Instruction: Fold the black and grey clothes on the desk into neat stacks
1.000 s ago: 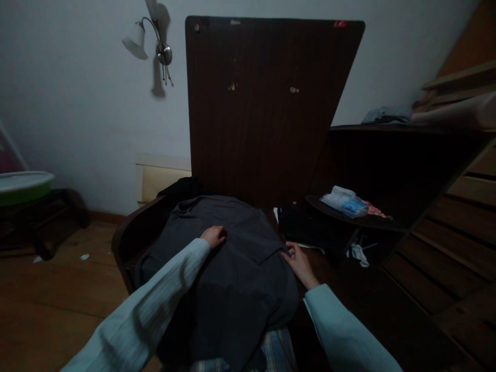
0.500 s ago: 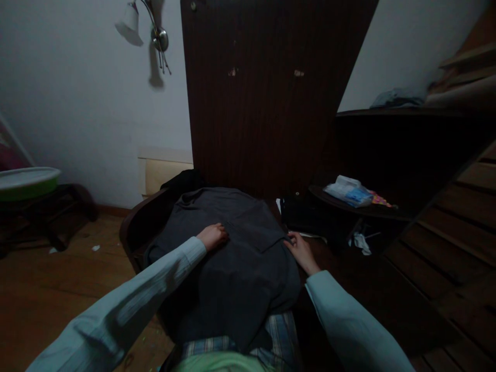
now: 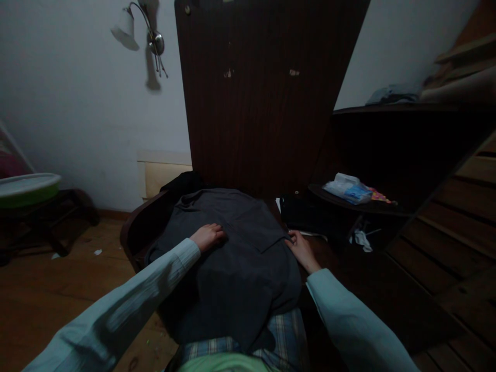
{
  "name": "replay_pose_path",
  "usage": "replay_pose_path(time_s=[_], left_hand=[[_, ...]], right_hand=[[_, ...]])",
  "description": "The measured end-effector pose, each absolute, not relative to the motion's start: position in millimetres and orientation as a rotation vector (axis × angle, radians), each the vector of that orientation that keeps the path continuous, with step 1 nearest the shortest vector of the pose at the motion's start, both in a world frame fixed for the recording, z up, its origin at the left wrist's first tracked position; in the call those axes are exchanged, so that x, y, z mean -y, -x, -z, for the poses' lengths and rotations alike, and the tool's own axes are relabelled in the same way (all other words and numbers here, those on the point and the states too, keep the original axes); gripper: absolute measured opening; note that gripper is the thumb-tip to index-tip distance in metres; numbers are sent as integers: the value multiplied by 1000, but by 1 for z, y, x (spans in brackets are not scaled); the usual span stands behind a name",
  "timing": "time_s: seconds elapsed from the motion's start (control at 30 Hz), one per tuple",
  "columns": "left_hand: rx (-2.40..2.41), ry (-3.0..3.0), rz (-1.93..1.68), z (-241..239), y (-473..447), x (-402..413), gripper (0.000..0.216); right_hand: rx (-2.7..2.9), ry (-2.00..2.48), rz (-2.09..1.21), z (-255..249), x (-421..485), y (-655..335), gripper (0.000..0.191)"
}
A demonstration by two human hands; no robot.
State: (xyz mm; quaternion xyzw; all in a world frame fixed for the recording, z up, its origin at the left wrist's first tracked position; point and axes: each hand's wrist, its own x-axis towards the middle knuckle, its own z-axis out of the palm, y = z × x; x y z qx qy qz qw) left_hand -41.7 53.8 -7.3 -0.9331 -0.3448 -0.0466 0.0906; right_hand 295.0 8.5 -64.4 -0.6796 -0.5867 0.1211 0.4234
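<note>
A dark grey garment [image 3: 232, 258] lies spread over a dark wooden surface in front of me. My left hand [image 3: 207, 236] rests flat on its middle, fingers stretched out. At the garment's right edge my right hand [image 3: 301, 249] has its fingers curled on a fold of the cloth. Both arms are in pale blue sleeves. A plaid fabric [image 3: 279, 341] shows under the garment's near edge.
A tall dark wooden panel [image 3: 263, 98] stands upright behind the garment. To the right a small round shelf [image 3: 356, 205] carries a white and blue packet [image 3: 346, 188]. Slatted wood [image 3: 457, 243] fills the far right. A green-rimmed basin [image 3: 27, 187] sits at the left, above a wooden floor.
The view has tilted down a little. My left hand has opened somewhat and slid slightly left on the garment. The right hand stays at the garment's right edge.
</note>
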Motion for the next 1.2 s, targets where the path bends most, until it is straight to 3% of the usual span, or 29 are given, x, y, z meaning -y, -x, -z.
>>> replay_pose_path(time_s=[0.4, 1.2], left_hand=[[869, 2842, 185, 10, 31, -49, 22], [1050, 2701, -145, -12, 42, -47, 16]], right_hand=[[1488, 1704, -305, 64, -8, -295, 18], [1392, 1589, -346, 64, -11, -297, 18]])
